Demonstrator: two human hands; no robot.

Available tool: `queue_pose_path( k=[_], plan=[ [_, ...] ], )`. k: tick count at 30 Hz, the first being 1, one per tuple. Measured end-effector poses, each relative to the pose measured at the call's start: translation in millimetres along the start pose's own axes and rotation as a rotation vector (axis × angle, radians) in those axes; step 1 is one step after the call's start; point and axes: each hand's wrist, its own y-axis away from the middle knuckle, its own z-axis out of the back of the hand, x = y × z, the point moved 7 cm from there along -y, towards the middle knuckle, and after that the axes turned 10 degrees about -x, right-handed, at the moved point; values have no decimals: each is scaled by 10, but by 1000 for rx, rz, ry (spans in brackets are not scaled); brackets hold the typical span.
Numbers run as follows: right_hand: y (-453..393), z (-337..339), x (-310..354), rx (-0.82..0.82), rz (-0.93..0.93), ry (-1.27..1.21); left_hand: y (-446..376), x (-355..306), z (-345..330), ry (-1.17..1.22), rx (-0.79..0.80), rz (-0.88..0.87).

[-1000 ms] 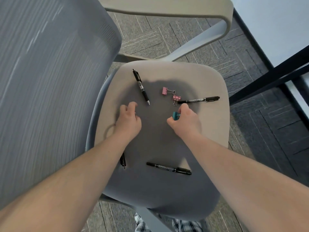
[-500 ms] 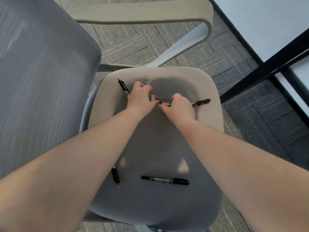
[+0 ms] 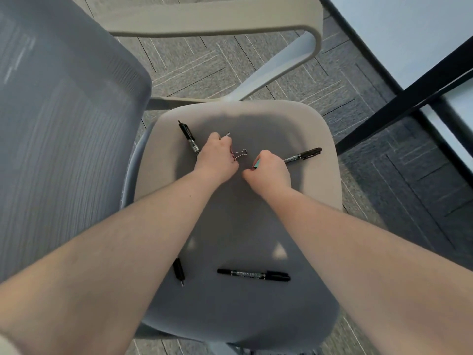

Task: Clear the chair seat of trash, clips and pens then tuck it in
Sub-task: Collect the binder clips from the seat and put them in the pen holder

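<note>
A view from above looks down at a grey office chair seat (image 3: 256, 316), with two bare forearms reaching in from the bottom of the frame toward its middle. The left hand (image 3: 215, 160) is curled closed over a binder clip (image 3: 239, 152); the clip's pinkish body is mostly hidden in the fingers, and its silver wire handles stick out to the right of the knuckles. A second bit of silver wire shows just above this hand's fingertips. The right hand (image 3: 271, 170) sits just beside the left, clenched around a small teal object (image 3: 256, 163), of which only an edge peeks out by the thumb; what it is cannot be told. Four writing tools lie on the seat. A black pen (image 3: 189, 138) rests at the upper left, its lower end hidden under the left hand. A black marker (image 3: 303, 155) lies at the upper right, angled, with its near end hidden behind the right hand. Another black marker (image 3: 253, 274) lies flat near the front of the seat, between the two forearms. A further black pen (image 3: 178, 271) sits beside it to the left, partly covered by the left forearm. The chair's grey mesh backrest (image 3: 64, 124) fills the left side, and a beige armrest (image 3: 217, 20) curves across the top. Grey patterned carpet (image 3: 384, 162) surrounds the chair, and a black counter leg (image 3: 409, 103) crosses the upper right corner.
</note>
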Motion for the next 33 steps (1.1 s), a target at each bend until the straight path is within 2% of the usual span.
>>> queue_pose_path(
  k=[5,9,17,22,28,33],
  plan=[
    [105,190,20,-21,24,-93,142,27,168,2,38,25],
    [203,469,54,-17,88,-57,278,-74,367,-38,78,-12],
    [582,1339,70,-24,149,-30,667,-674,1001,-35,100,-96],
    [815,1945,-286,-73,95,-52,927,-1299,1184,-28,137,-222],
    [1173,2795,-916,-217,-106,-100,1153,-2230,1284,-36,204,-425],
    [1670,3614,-1413,-358,-192,-127,1420,-3143,1365,3,234,-564]
  ],
)
